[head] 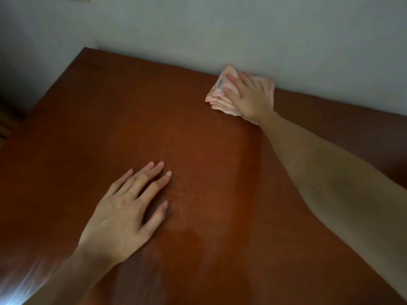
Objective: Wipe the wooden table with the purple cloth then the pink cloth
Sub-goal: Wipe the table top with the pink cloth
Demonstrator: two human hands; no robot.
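A reddish-brown wooden table (136, 119) fills most of the view. At its far edge by the wall lies a folded pink cloth (217, 96). My right hand (250, 95) presses flat on the cloth with fingers straight and spread, arm stretched out across the table. My left hand (130, 208) rests palm down on the bare wood nearer to me, fingers straight and slightly apart, holding nothing. No purple cloth is in view.
A pale grey-blue wall (198, 29) runs along the table's far edge, right behind the cloth. The table's left edge (59, 78) drops off to a dark floor area. A glare patch lies at the bottom left corner.
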